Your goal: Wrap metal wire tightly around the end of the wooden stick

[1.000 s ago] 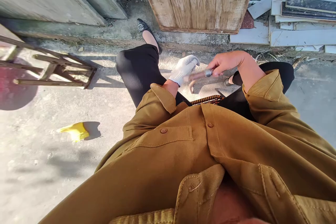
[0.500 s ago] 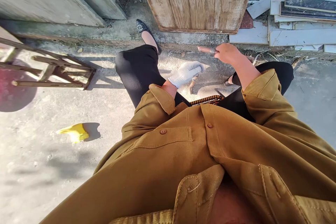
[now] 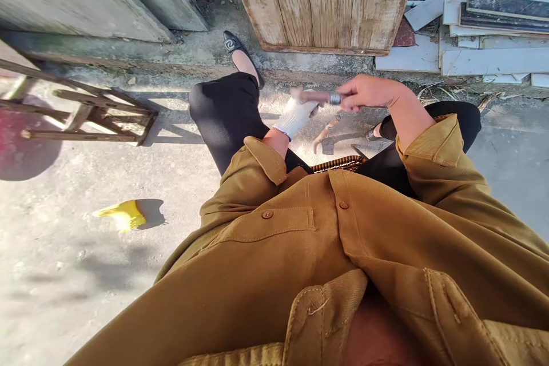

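Observation:
My left hand (image 3: 294,117), in a white knit glove, is held low between my knees with its fingers curled closed. What it grips is hidden behind the tool in front of it. My bare right hand (image 3: 364,92) is closed around the end of a brown stick-like tool (image 3: 315,96) with silver wire wound round it. The tool's blurred far end overlaps the gloved fingers; whether they touch, I cannot tell. Just below is a curved wooden piece (image 3: 328,131), like a handle, with a dark shadow beside it. Whether my left hand holds it is unclear.
A weathered wooden panel (image 3: 321,6) stands ahead. White boards (image 3: 480,60) are piled at the right. To the left are a wooden ladder-like frame (image 3: 81,117) and a yellow object (image 3: 124,215) on the concrete. A striped woven edge (image 3: 337,164) shows beneath me.
My right hand has moved left, bringing the wire-wound tool over the gloved hand. The gloved hand has shifted slightly left, and the curved wooden piece shows more and lies at another angle.

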The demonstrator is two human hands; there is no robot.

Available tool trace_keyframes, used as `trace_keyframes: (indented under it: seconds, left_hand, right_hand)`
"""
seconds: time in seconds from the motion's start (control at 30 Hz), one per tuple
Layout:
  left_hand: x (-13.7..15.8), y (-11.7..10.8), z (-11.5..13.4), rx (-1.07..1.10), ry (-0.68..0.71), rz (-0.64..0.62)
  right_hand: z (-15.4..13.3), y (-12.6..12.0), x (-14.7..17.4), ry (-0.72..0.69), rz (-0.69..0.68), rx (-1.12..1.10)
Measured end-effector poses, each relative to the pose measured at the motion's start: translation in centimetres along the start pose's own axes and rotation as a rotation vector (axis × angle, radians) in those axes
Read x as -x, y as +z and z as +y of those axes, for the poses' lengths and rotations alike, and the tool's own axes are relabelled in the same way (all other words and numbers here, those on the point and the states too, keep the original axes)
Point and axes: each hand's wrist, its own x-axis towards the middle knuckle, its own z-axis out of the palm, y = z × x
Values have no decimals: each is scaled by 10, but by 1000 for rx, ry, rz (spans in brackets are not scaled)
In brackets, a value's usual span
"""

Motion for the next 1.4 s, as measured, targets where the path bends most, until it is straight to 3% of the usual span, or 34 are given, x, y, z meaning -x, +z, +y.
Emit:
trace_keyframes:
  seconds: [0.07, 0.13, 0.23, 0.33, 0.4, 0.47, 0.6, 0.73, 0.9, 0.97, 1.0, 1.1, 1.17, 1.27, 1.4]
  left_hand:
    - [0, 6, -5, 26, -33, -49]
    - [1, 14, -8, 74, -72, -166]
    - [4, 23, -9, 101, -102, -380]
    - [9, 21, -3, 87, -75, -435]
    - [11, 15, 2, 120, -39, -387]
    - [12, 8, 6, 160, -4, -293]
    - [12, -5, 10, 127, 40, -62]
    - [7, -10, 12, 15, -5, 103]
    - [-1, -10, 6, -132, -104, 145]
    - [-2, -6, 2, -184, -139, 83]
    - [-2, -3, 1, -186, -148, 15]
    - [2, 9, 1, -132, -128, -273]
    - [7, 16, 5, -155, -96, -407]
    - [14, 21, 13, -271, -39, -466]
    - [16, 17, 15, -280, 87, -442]
  right_hand:
    - [5, -6, 1, 3, 316, -122]
    - [16, -11, -3, 78, 510, -136]
    - [35, -19, -14, 217, 654, -15]
    - [47, -21, -22, 350, 674, 268]
    - [47, -17, -25, 448, 605, 479]
    - [42, -9, -26, 531, 448, 611]
    - [27, 13, -25, 563, 31, 607]
    - [21, 23, -23, 434, -269, 445]
    - [11, 12, -9, 138, -442, 270]
    - [6, 2, 2, 13, -360, 161]
    - [5, -4, 7, -27, -237, 70]
    - [10, -16, 16, -35, 301, -169]
    - [21, -20, 13, 32, 502, -220]
    - [40, -21, 0, 139, 581, -116]
    - [53, -15, -19, 372, 501, 458]
